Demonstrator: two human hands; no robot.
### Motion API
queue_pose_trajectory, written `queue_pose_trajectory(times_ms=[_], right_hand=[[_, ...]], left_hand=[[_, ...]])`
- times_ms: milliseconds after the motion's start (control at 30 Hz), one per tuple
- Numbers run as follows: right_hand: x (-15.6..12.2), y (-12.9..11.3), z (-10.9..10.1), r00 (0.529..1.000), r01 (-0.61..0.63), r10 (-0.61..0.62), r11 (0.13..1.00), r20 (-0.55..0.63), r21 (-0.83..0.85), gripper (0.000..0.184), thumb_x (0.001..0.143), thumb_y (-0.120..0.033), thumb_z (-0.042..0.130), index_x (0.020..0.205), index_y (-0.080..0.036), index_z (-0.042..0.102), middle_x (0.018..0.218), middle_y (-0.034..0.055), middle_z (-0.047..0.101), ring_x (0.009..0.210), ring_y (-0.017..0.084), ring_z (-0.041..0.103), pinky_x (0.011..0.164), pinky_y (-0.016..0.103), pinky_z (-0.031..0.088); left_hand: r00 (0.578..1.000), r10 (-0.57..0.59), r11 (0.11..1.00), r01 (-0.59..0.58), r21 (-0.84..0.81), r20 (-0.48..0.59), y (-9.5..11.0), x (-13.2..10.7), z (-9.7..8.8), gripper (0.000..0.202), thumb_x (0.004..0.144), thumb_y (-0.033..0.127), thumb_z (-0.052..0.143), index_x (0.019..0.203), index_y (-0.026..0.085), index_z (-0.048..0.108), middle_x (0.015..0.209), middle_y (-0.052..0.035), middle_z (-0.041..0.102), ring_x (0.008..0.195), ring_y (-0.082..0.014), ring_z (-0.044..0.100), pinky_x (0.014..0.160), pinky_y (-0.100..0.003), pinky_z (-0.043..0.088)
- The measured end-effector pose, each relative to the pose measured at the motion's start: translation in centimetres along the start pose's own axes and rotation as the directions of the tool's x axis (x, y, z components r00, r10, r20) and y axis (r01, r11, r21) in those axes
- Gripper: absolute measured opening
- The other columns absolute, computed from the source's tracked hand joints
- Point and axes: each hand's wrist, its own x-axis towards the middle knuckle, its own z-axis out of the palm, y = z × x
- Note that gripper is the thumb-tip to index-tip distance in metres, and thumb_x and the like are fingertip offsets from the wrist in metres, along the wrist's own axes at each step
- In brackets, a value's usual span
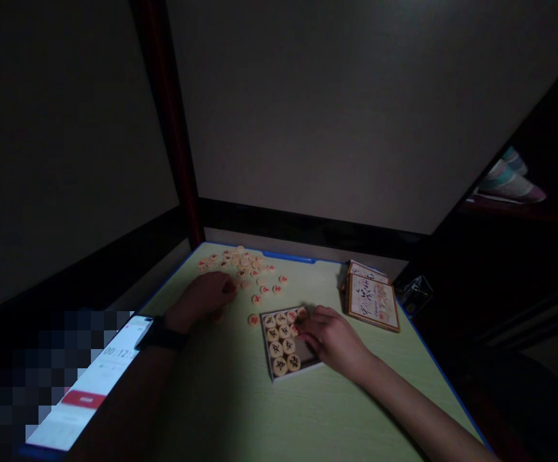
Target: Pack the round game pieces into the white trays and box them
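Observation:
A shallow square box (270, 375) on the table holds round wooden Chinese chess pieces (275, 350) in rows, mostly with black characters. Over its right side is my right hand (331, 337), fingers bent and closed at a red-marked piece (294, 330) inside the box. The bare box bottom shows below the fingertips. To the left, my left hand (209, 292) reaches to the near edge of the loose Chinese chess pieces (244, 262). Its fingers are curled together at a piece, partly hidden by the hand and dim light. A dark band circles the left wrist.
A phone (110, 366) with a lit timer screen lies at the left edge. The box lid (372, 300), printed with characters, rests on the right of the green, blue-edged table (240, 410). A pale wall panel (308, 128) rises behind it.

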Motion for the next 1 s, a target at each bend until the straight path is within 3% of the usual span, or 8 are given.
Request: queue_pose_trajectory(times_ms=[233, 433, 533, 633, 733, 833, 933, 1000], right_hand=[[-0.3, 0.0, -0.4, 0.998, 0.000, 0.003, 0.998, -0.057, 0.058, 0.008, 0.088, -0.018, 0.065, 0.085, -0.020, 0.072, 0.087, 0.0047, 0.074, 0.084, 0.021, 0.062, 0.078, 0.034, 0.047], [0.0, -0.5, -0.8, 0.973, -0.077, 0.123, 0.970, -0.195, 0.229, 0.019, 0.095, -0.024, 0.055, 0.086, -0.019, 0.071, 0.079, 0.0065, 0.071, 0.077, 0.019, 0.062, 0.071, 0.031, 0.049], [0.4, -0.9, -0.7, 0.938, -0.193, 0.296, 0.879, -0.179, 0.437, 0.017, 0.094, -0.029, 0.056, 0.090, -0.020, 0.069, 0.083, 0.0046, 0.073, 0.076, 0.017, 0.065, 0.070, 0.028, 0.050], [0.9, -1.2, -0.4, 0.896, -0.268, 0.431, 0.716, -0.106, 0.645, 0.020, 0.090, -0.040, 0.063, 0.090, -0.020, 0.066, 0.080, 0.0024, 0.072, 0.070, 0.015, 0.065, 0.064, 0.026, 0.050], [1.2, -1.1, 0.2, 0.875, -0.252, 0.482, 0.545, -0.052, 0.800, 0.033, 0.080, -0.050, 0.071, 0.086, -0.019, 0.063, 0.075, 0.0017, 0.071, 0.068, 0.015, 0.065, 0.061, 0.026, 0.049], [1.4, -0.7, 0.6, 0.868, -0.245, 0.496, 0.429, 0.000, 0.869, 0.041, 0.072, -0.055, 0.077, 0.078, -0.019, 0.060, 0.068, 0.0004, 0.068, 0.061, 0.014, 0.062, 0.056, 0.025, 0.046], [1.3, -0.1, 0.3, 0.869, -0.260, 0.494, 0.407, 0.029, 0.876, 0.043, 0.068, -0.056, 0.078, 0.075, -0.018, 0.059, 0.067, 0.0003, 0.067, 0.058, 0.012, 0.059, 0.054, 0.024, 0.044], [1.1, 0.5, -0.2, 0.874, -0.292, 0.485, 0.486, 0.024, 0.824, 0.040, 0.071, -0.053, 0.076, 0.075, -0.017, 0.060, 0.069, 0.0010, 0.068, 0.060, 0.012, 0.058, 0.055, 0.024, 0.043]], left_hand=[[1.000, 0.005, 0.999, -0.004, -0.048, 0.022, 1.2, -0.7, -1.4, 0.027, 0.085, 0.037, 0.049, 0.091, 0.020, 0.070, 0.083, -0.0056, 0.074, 0.072, -0.0215, 0.067, 0.068, -0.031, 0.046], [0.963, 0.246, 0.963, -0.255, -0.089, -0.108, 4.3, -0.9, 0.1, 0.020, 0.083, 0.030, 0.059, 0.098, 0.023, 0.070, 0.098, -0.0040, 0.074, 0.092, -0.0223, 0.067, 0.086, -0.032, 0.047], [0.930, 0.341, 0.917, -0.361, -0.169, -0.136, 6.5, -1.4, 1.4, 0.021, 0.081, 0.026, 0.064, 0.100, 0.023, 0.071, 0.102, -0.0048, 0.074, 0.097, -0.0220, 0.065, 0.090, -0.031, 0.046], [0.883, 0.441, 0.851, -0.468, -0.236, -0.162, 8.1, -2.1, 2.3, 0.015, 0.083, 0.026, 0.064, 0.095, 0.024, 0.072, 0.096, -0.0035, 0.074, 0.092, -0.0202, 0.065, 0.087, -0.031, 0.046], [0.850, 0.490, 0.804, -0.527, -0.276, -0.194, 9.1, -2.7, 2.7, 0.012, 0.085, 0.026, 0.063, 0.092, 0.024, 0.073, 0.090, -0.0033, 0.074, 0.088, -0.0190, 0.065, 0.084, -0.030, 0.047], [0.844, 0.503, 0.781, -0.537, -0.319, -0.188, 9.6, -3.1, 2.8, 0.013, 0.086, 0.029, 0.063, 0.093, 0.024, 0.073, 0.088, -0.0025, 0.075, 0.086, -0.0185, 0.066, 0.082, -0.029, 0.048], [0.858, 0.476, 0.787, -0.514, -0.342, -0.195, 9.7, -3.3, 2.2, 0.022, 0.081, 0.034, 0.070, 0.101, 0.025, 0.073, 0.095, -0.0022, 0.075, 0.086, -0.0193, 0.065, 0.081, -0.030, 0.048], [0.886, 0.406, 0.818, -0.461, -0.344, -0.221, 9.1, -3.1, 1.7, 0.031, 0.077, 0.036, 0.072, 0.105, 0.025, 0.072, 0.094, -0.0022, 0.074, 0.078, -0.0180, 0.064, 0.077, -0.030, 0.049]])
